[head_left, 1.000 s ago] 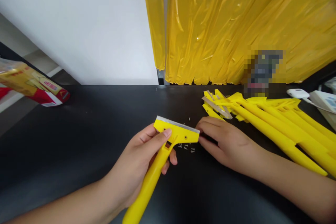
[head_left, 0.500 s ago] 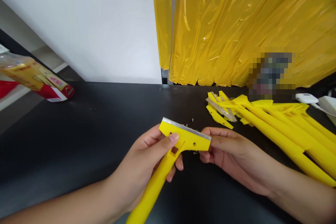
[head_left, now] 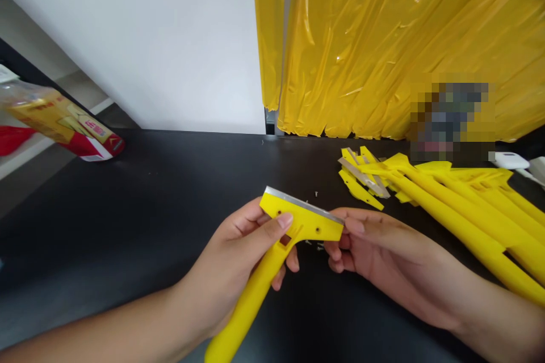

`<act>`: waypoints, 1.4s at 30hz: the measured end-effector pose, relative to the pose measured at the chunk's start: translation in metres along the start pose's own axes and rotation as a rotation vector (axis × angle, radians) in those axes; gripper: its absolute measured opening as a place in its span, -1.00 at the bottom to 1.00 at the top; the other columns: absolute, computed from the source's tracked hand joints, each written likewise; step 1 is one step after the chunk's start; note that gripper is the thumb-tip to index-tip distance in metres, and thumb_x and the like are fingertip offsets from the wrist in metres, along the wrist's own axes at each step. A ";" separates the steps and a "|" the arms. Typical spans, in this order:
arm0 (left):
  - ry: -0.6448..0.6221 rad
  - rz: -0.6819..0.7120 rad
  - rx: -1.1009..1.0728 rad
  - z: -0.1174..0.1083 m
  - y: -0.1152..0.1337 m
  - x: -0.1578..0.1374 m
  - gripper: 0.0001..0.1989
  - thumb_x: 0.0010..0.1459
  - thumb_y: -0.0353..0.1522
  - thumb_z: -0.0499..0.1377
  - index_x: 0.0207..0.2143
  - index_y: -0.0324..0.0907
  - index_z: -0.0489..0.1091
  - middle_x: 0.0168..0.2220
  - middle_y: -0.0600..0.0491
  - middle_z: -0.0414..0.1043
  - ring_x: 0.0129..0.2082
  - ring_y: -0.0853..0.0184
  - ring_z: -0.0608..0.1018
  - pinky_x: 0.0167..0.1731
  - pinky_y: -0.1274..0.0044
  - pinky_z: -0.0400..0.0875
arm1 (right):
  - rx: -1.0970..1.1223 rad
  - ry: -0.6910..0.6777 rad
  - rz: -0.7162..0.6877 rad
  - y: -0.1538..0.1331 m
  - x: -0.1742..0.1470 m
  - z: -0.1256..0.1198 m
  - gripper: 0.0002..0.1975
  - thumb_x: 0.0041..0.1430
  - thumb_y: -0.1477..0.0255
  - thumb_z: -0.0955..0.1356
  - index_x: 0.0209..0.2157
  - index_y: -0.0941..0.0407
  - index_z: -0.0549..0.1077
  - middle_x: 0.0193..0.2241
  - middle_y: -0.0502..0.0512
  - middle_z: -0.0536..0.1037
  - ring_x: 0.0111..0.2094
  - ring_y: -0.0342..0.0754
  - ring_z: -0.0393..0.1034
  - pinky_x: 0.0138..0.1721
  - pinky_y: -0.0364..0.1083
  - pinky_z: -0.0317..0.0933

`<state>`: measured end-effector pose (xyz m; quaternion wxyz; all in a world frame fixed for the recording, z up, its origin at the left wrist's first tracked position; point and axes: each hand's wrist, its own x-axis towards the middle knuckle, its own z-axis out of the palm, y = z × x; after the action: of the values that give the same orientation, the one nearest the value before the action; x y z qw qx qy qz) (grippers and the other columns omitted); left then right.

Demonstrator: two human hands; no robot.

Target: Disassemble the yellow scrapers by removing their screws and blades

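My left hand [head_left: 251, 244] is closed round a yellow scraper [head_left: 255, 283], the thumb pressed flat on its head. Along the head's top edge runs a thin metal blade [head_left: 304, 205]. Two small holes show in the head, one on each side, and the handle slants down toward me. At the head's right end, my right hand [head_left: 370, 244] pinches the corner, thumb at the blade's tip and fingertips partly hidden behind. Small loose screws [head_left: 315, 194] lie on the black table behind and below the head.
Several yellow scraper handles [head_left: 460, 204] are piled at the right. Beside them lie yellow plates and loose blades [head_left: 364, 177]. A bottle with a gold and red label [head_left: 72, 125] is at the left edge. Yellow plastic sheeting [head_left: 349, 45] hangs at the back beside a white panel [head_left: 170, 39].
The view has shifted slightly. My right thumb now shows beside the blade's right tip, and the right hand has turned a little. The left hand keeps the same hold on the scraper.
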<state>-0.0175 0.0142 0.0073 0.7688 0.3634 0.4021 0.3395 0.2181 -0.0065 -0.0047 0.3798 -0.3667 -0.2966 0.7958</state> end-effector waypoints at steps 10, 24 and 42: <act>-0.019 0.007 0.030 -0.001 -0.001 -0.002 -0.77 0.41 -0.17 0.31 -0.08 -0.15 0.53 -0.49 0.07 0.56 -0.59 0.46 0.48 -0.57 0.69 0.43 | 0.000 -0.025 0.054 0.001 -0.001 -0.004 -0.79 0.36 0.30 0.49 -0.10 0.16 0.64 -0.24 0.13 0.54 -0.19 -0.08 0.41 -0.11 -0.12 0.37; -0.015 0.023 0.080 -0.002 0.001 -0.002 -0.80 0.39 -0.18 0.33 -0.17 -0.12 0.54 -0.48 0.10 0.55 -0.58 0.44 0.50 -0.56 0.65 0.42 | -0.131 -0.031 0.025 -0.007 -0.003 -0.002 -0.82 0.29 0.31 0.54 -0.18 0.13 0.64 -0.22 0.10 0.57 -0.16 -0.08 0.44 -0.08 -0.11 0.37; 0.016 -0.099 0.206 -0.001 -0.009 -0.001 -0.60 0.32 -0.13 0.37 -0.44 -0.23 0.49 -0.52 0.11 0.45 -0.60 0.49 0.36 -0.54 0.60 0.22 | -0.334 0.207 -0.002 0.002 0.002 0.003 -0.71 0.10 0.17 0.60 -0.32 0.10 0.65 -0.41 0.01 0.55 -0.27 -0.07 0.34 -0.12 -0.07 0.17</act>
<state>-0.0173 0.0090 -0.0001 0.7398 0.4175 0.4585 0.2610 0.2137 -0.0064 -0.0050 0.3428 -0.5041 -0.3842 0.6933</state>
